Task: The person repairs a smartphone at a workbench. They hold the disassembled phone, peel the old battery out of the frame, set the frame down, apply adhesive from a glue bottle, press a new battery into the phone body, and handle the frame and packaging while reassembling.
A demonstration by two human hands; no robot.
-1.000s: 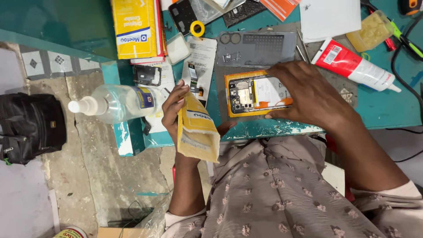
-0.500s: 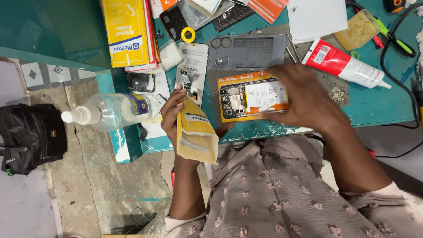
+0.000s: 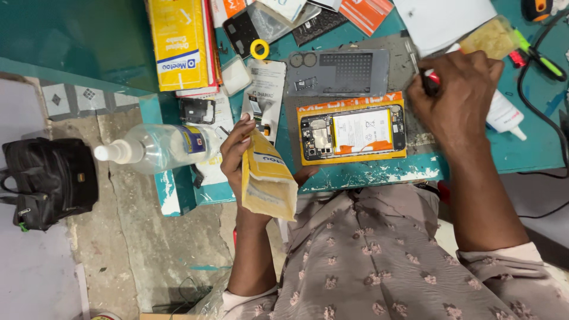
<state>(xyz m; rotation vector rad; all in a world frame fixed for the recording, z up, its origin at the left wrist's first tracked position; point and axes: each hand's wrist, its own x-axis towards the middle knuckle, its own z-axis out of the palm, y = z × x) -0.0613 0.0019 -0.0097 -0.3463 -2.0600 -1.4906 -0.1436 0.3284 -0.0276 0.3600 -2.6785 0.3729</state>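
Left hand (image 3: 237, 155): clamped on yellow padded envelope (image 3: 268, 178); light, soft, gripped at top edge.
Right hand (image 3: 459, 95): closed on a thin tool (image 3: 428, 83) beside opened phone (image 3: 352, 131), judged fragile.

I see a crinkled yellow padded envelope (image 3: 268, 178) held tilted at the teal bench's edge, and a thin dark red-tipped tool (image 3: 428, 80) gripped above the opened phone.

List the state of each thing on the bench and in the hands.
Phone: back off, battery exposed, flat on orange mat.
Pouch: held in left hand, off the table.
Tool: gripped in right hand, tip hidden.
Spray bottle: lying on its side.
White tube: lying flat, capped.
Black bag: on floor, closed.
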